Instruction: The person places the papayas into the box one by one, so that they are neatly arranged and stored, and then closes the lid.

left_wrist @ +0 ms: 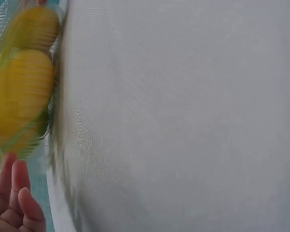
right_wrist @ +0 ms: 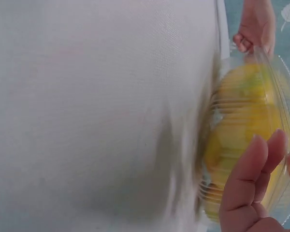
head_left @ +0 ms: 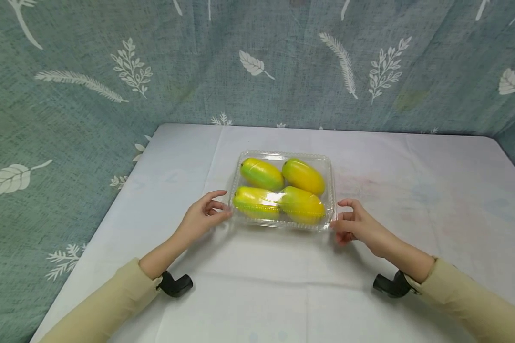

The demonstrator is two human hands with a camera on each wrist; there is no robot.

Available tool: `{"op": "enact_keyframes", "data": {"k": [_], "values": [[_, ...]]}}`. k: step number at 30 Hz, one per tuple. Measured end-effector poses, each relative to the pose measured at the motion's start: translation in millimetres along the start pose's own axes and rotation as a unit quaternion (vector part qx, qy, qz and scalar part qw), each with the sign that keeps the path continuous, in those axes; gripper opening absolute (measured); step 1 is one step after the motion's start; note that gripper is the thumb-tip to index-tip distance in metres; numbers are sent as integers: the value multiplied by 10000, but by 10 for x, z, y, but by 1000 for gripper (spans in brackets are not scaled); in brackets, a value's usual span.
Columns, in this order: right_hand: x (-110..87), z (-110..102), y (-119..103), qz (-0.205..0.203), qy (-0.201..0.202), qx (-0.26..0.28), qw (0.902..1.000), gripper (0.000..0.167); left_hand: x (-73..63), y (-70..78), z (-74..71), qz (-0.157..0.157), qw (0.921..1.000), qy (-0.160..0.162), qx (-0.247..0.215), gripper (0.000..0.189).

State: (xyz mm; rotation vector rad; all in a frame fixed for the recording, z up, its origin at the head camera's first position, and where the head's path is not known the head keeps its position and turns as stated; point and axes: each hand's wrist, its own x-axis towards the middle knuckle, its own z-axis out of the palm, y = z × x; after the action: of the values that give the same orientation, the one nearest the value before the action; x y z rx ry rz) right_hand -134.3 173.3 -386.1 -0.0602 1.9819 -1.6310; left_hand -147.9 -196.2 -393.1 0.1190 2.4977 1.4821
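A clear plastic clamshell box point(head_left: 283, 224), its lid down, holds several yellow-green mangoes point(head_left: 303, 176) in two rows. At the box's near left corner is my left hand point(head_left: 203, 216), thumb and fingers spread apart and loosely bent; whether the fingertips touch the rim cannot be told. My right hand point(head_left: 356, 226) is at the near right corner, its fingertips against or very close to the box edge. In the right wrist view its fingers point(right_wrist: 246, 174) overlap the ribbed side. The left wrist view shows the left fingers point(left_wrist: 19, 179) just at the box's end.
The box sits on a white-covered table point(head_left: 249, 286). Behind and to the left hangs a grey-green curtain point(head_left: 274, 62) with white leaf prints. A black wrist camera point(head_left: 176, 284) is on the left wrist, and another black camera point(head_left: 392, 284) on the right.
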Motion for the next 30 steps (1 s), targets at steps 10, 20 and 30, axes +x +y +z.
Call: {"op": "enact_keyframes", "data": {"k": [10, 20, 30], "values": [[113, -89, 35, -76, -748, 428, 9963, 65, 132, -36, 53, -648, 9916, -597, -947, 35], [206, -47, 9, -236, -453, 492, 9975, 60, 180, 32, 161, -416, 9934, -460, -966, 32], [208, -42, -33, -155, -175, 573, 9981, 67, 232, 57, 234, -520, 9888, -164, -1390, 26]]}}
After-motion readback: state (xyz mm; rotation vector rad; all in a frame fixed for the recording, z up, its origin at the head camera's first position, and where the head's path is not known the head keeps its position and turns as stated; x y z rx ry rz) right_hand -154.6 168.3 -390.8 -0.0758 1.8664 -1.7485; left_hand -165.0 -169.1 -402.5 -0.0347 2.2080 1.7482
